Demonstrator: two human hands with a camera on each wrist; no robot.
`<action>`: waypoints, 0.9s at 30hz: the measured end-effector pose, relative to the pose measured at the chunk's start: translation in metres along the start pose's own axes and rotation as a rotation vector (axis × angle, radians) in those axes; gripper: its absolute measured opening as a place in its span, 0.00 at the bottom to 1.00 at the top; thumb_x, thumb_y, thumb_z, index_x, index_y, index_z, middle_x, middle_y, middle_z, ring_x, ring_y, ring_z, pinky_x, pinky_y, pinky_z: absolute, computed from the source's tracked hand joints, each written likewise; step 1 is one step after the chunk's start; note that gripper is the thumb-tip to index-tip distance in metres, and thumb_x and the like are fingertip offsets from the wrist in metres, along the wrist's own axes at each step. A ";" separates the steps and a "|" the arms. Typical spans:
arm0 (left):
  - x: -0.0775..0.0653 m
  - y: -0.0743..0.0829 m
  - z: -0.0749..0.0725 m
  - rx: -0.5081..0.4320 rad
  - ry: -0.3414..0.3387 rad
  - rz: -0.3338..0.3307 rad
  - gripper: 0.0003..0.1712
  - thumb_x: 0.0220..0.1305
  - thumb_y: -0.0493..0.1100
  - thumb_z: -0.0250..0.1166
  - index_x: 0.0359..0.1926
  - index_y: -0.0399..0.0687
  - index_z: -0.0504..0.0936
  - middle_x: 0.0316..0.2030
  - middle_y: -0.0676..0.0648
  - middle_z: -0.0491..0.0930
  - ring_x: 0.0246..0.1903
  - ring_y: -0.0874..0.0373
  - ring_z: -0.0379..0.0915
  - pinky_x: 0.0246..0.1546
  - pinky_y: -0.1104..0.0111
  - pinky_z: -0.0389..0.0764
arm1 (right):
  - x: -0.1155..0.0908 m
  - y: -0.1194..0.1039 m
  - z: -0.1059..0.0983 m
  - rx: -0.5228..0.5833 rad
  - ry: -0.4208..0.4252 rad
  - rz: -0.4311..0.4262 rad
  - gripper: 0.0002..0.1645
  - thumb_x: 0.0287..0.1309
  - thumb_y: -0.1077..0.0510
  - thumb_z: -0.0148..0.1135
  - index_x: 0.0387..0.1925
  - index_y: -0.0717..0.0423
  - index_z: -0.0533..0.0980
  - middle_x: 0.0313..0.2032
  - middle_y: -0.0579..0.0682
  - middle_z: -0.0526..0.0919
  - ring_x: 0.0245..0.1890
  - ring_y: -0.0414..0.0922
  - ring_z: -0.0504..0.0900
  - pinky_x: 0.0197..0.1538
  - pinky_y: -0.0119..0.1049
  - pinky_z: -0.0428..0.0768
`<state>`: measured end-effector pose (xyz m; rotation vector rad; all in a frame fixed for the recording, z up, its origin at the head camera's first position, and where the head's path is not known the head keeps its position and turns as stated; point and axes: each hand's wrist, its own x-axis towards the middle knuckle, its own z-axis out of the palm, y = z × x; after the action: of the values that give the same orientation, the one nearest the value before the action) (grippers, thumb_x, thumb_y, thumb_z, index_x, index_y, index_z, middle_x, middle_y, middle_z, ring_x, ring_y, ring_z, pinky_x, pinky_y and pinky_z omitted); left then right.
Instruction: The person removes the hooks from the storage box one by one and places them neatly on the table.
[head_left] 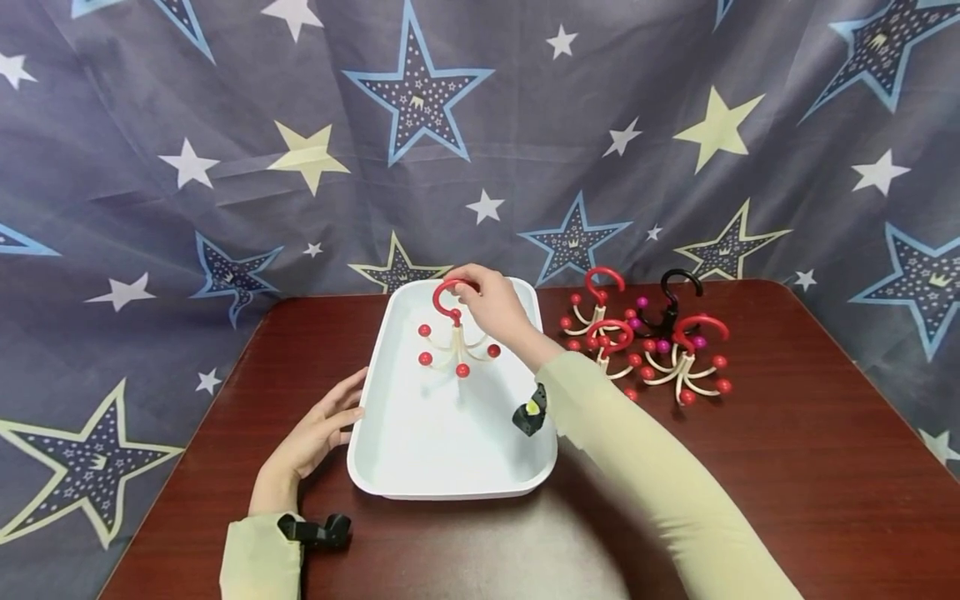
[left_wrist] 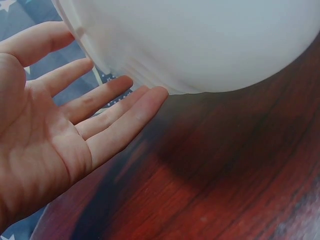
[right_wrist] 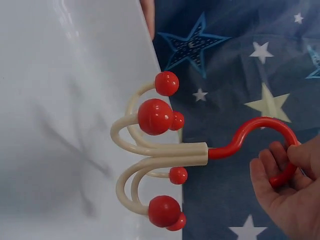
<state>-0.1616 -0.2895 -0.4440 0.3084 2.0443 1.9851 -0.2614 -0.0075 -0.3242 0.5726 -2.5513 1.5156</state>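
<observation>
My right hand holds a multi-arm hook hanger by its red hook, over the white tray. Its cream arms curve out and up from the stem, each tipped with a red ball, and its shadow falls on the tray floor. In the right wrist view, thumb and fingers curl round the end of the hanger's hook. On the tray's left side, the fingertips of my left hand lie against the outer wall. The left wrist view has these fingers extended along the tray's underside edge.
Right of the tray, several more hook hangers stand close together on the brown table: a black one with magenta balls, and red-and-cream ones, including a front one. My right forearm partly covers the group. A star-patterned curtain hangs behind.
</observation>
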 end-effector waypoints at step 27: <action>-0.001 -0.001 0.000 -0.017 -0.005 0.016 0.34 0.66 0.34 0.48 0.70 0.49 0.48 0.55 0.56 0.68 0.48 0.61 0.74 0.40 0.62 0.79 | -0.094 -0.001 -0.091 0.168 -0.008 -0.101 0.12 0.61 0.58 0.54 0.45 0.55 0.77 0.39 0.51 0.82 0.38 0.42 0.80 0.40 0.31 0.78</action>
<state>-0.1606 -0.2895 -0.4454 0.3275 2.0269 2.0080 -0.1827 0.0955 -0.3058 0.7169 -2.3764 1.7049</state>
